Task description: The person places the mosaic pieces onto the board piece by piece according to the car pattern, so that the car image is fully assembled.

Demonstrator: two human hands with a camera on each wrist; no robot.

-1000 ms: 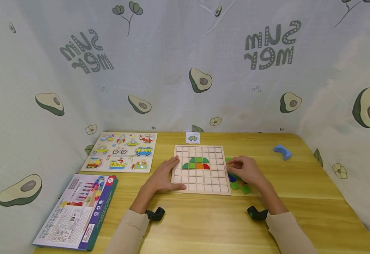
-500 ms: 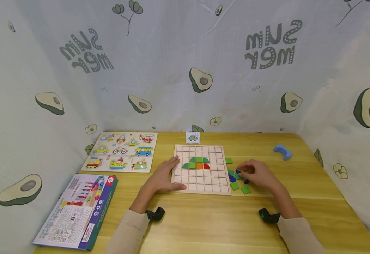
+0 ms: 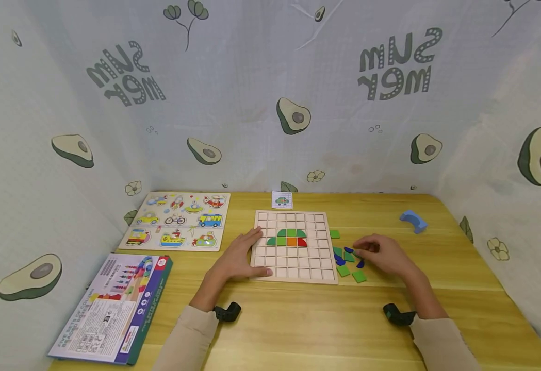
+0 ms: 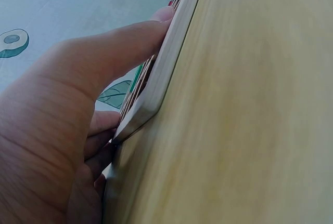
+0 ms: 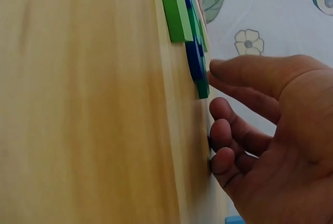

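A wooden grid board (image 3: 298, 260) lies flat on the table, with several green tiles (image 3: 281, 241), an orange tile (image 3: 291, 241) and a red tile (image 3: 301, 242) set in its cells. My left hand (image 3: 236, 257) rests at the board's left side, fingers along that edge and thumb on the front edge. Beside the right edge lie loose green tiles (image 3: 359, 276) and dark blue curved pieces (image 3: 360, 263). At the right of these pieces is my right hand (image 3: 385, 254), thumb and index tips close together, other fingers curled. Whether something is between the tips is hidden.
Behind the board lies a small pattern card (image 3: 281, 200). A vehicle puzzle board (image 3: 177, 222) and a boxed bead set (image 3: 111, 309) occupy the left. At the right rear sits a blue arch block (image 3: 413, 221). Printed curtains hang around the table.
My right hand has drawn rightward from the board's edge, uncovering the loose tiles and blue pieces. My left hand stays in place on the board.
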